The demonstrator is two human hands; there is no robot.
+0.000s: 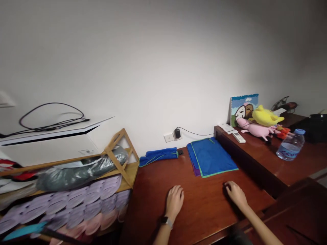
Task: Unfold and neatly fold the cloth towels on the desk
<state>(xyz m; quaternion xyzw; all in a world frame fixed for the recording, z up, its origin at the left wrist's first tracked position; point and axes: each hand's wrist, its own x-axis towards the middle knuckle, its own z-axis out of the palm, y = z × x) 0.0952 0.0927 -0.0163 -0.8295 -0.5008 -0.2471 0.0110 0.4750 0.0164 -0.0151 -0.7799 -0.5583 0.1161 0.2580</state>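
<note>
My left hand (175,200) lies palm down on the dark red wooden table (204,211), fingers loosely together and holding nothing; a watch sits on its wrist. My right hand (235,193) rests palm down on the same table to the right, fingers relaxed and empty. Just beyond both hands lies a flat stack of blue cloths (212,156) with green edging and a purple one under them. A rolled blue cloth (158,156) lies against the wall farther left.
A wooden rack (120,156) at left holds stacked pale purple and pink items and a white device with a black cable. The raised shelf at right carries a water bottle (291,145), plush toys (260,122), a remote (238,137) and a picture. A charger (177,133) is plugged into the wall.
</note>
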